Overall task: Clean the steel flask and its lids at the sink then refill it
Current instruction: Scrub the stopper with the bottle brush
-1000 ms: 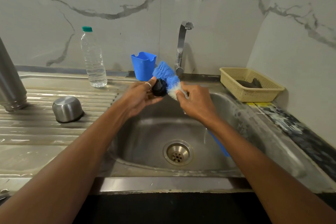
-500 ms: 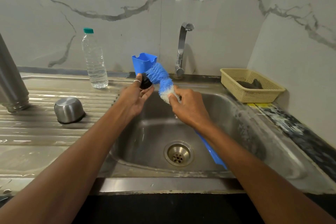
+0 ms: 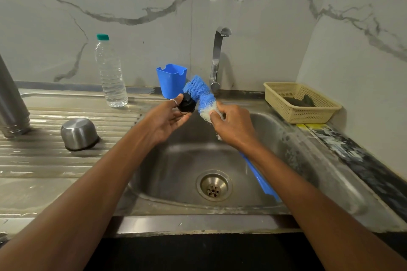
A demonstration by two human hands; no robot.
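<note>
The fingers of your left hand [image 3: 167, 121] pinch the small round black plastic inner lid [image 3: 186, 105] over the far edge of the stainless steel sink [image 3: 282, 138]. It looks light, rigid and probably slick when wet, so the rim is the place to hold. Your right hand [image 3: 233, 125] clenches the blue-and-white bristle bottle brush [image 3: 203, 96] at its soft bristle base, bristles touching the lid. The tall steel flask [image 3: 11, 99] stands far left

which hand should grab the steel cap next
Left, probably: the cap sits left of the sink, though the left hand holds the black lid; the right hand grips the brush.
</note>
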